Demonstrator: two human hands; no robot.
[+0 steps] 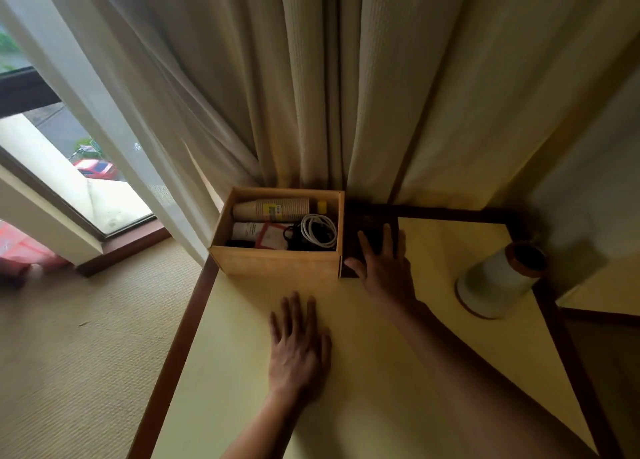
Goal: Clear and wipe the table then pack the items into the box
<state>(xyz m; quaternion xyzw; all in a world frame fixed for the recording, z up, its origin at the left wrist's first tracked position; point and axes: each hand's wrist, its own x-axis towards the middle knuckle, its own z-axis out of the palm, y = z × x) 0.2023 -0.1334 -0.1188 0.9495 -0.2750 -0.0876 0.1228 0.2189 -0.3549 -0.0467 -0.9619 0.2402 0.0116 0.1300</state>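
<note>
Left hand (299, 341): nearest the lens, palm down on the table (239, 372), fingers straight and a little spread, pointing toward the box; grasps nothing.
Right hand (384, 266): farther out, forearm crossing the table top from lower right; fingers straight and spread, lying flat on a dark flat object (367, 223); no curl round anything, thumb tip close to the box's near right corner.
Dark flat object: lies just beside the box's right wall, at the table's far edge; too dark to tell what it is.
Wooden box (277, 263): open top, stands on the table's far left corner against the curtain (311, 77).
Box contents: stack of paper cups (272, 209) lying on its side along the far wall, yellow item (322, 206) at its right end; white tube (246, 230) below the cups; red-edged tag (274, 239) next to it; coiled white cable (319, 231) at right over a black cable (298, 241).
Table: pale yellow top, dark brown wooden border.
White cylinder (495, 282): brown rim, dark opening, stands near the table's right edge, well apart from the box.
Surroundings: window (69, 140) at left, beige carpet (86, 354) below.
</note>
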